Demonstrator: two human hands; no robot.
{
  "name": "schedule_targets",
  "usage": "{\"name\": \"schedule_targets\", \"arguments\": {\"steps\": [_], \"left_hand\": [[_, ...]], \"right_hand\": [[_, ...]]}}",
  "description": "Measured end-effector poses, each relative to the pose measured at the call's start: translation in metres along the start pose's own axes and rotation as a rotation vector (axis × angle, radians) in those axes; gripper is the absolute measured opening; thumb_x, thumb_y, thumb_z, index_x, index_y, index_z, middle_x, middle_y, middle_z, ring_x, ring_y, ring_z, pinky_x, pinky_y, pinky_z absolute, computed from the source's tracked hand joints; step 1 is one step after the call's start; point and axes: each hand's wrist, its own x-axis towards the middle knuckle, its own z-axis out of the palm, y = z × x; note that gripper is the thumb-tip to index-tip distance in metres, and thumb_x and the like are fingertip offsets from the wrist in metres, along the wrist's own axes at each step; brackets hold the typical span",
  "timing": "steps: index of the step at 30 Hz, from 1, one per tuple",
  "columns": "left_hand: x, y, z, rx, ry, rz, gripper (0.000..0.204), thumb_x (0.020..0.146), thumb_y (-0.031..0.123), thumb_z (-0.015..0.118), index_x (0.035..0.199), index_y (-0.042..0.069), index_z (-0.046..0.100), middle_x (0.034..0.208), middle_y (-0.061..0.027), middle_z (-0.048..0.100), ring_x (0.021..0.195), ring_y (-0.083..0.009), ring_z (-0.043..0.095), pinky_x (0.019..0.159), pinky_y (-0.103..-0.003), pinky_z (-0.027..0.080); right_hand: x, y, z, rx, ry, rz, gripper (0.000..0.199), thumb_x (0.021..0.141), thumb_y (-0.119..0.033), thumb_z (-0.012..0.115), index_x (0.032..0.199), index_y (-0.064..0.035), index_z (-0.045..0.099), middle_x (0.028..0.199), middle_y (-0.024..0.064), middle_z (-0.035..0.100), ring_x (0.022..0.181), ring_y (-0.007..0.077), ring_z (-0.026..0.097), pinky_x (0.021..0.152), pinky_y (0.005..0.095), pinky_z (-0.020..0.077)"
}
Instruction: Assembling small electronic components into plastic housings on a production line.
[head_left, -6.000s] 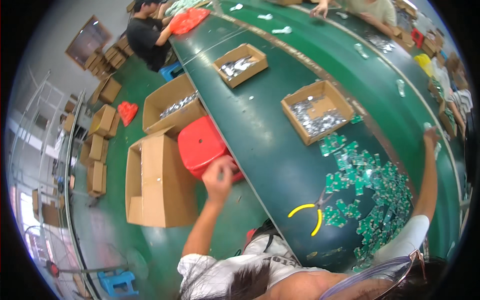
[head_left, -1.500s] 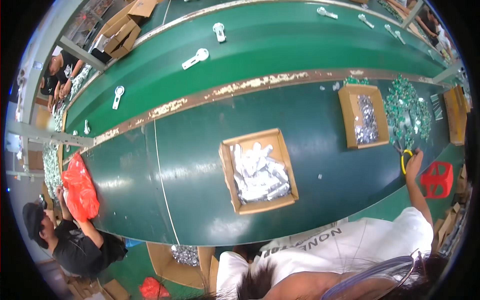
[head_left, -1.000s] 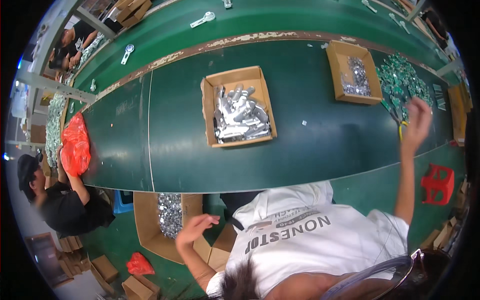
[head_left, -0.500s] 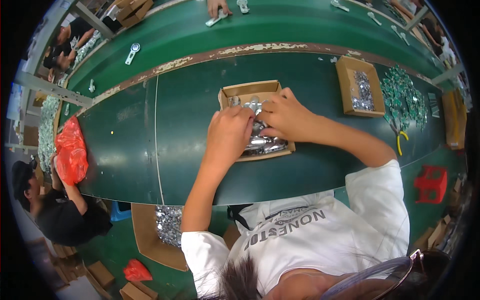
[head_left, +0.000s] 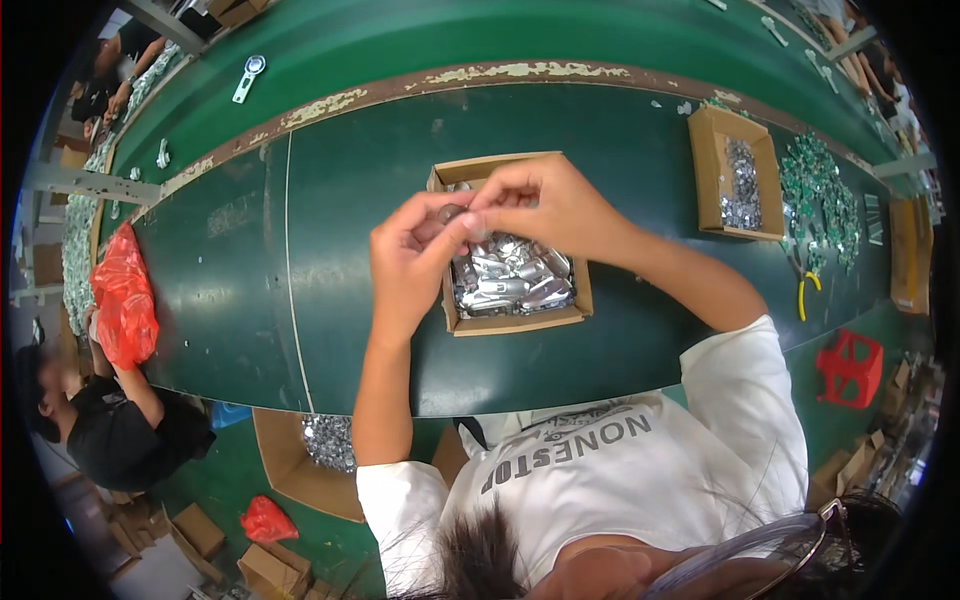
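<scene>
An open cardboard box (head_left: 520, 325) stands on the green worktable in front of me, with many shiny metal pieces (head_left: 510, 280) heaped inside. Over its far left part, my left hand (head_left: 410, 255) is closed around a small shiny metal part (head_left: 452, 213), which the fingers largely cover. My right hand (head_left: 548, 208) meets it from the right, its thumb and fingers pinched together at the same spot. Whether the right fingers grip that part or another small one is hidden.
Right of me stand a cardboard box (head_left: 708, 190) of small metal bits, a pile of green pieces (head_left: 820, 200) and yellow-handled pliers (head_left: 803, 295). Beyond the ledge, a green belt (head_left: 400, 45) carries a metal part (head_left: 249, 78). A co-worker (head_left: 130, 430) handles a red bag (head_left: 127, 300) at left.
Both hands have come up from among the metal pieces and drawn together over the box's far left, with a small metal part now in the left fingers. The view has shifted slightly.
</scene>
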Motion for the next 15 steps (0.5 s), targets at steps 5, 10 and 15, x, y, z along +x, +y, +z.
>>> {"name": "schedule_targets", "arguments": {"steps": [5, 10, 15], "left_hand": [[0.006, -0.004, -0.015, 0.023, 0.201, -0.001, 0.016, 0.089, 0.008, 0.059, 0.100, -0.005, 0.063, 0.086, -0.0087, 0.066, 0.071, -0.0140, 0.066, 0.061, -0.021, 0.052], [0.006, -0.001, -0.015, 0.020, 0.186, 0.003, 0.023, 0.091, 0.010, 0.057, 0.110, -0.003, 0.062, 0.080, -0.0050, 0.062, 0.068, -0.0094, 0.061, 0.060, -0.019, 0.049], [0.004, -0.003, -0.016, -0.016, 0.156, -0.002, 0.026, 0.092, 0.009, 0.055, 0.115, -0.001, 0.060, 0.082, -0.0031, 0.060, 0.069, -0.0072, 0.058, 0.059, -0.019, 0.047]], "right_hand": [[-0.015, 0.014, -0.003, -0.904, 0.159, -0.395, 0.011, 0.078, -0.011, 0.064, 0.089, -0.0070, 0.067, 0.078, 0.0035, 0.054, 0.075, 0.0183, 0.058, 0.067, 0.0331, 0.0452], [-0.011, 0.019, 0.018, -1.282, -0.077, -0.521, 0.010, 0.069, -0.012, 0.062, 0.078, -0.0088, 0.066, 0.081, 0.0023, 0.056, 0.082, 0.0189, 0.055, 0.071, 0.0326, 0.0404], [-0.008, 0.022, 0.020, -1.388, -0.134, -0.523, 0.010, 0.070, -0.009, 0.060, 0.078, -0.0056, 0.065, 0.082, 0.0045, 0.056, 0.083, 0.0205, 0.056, 0.071, 0.0335, 0.0410]]}}
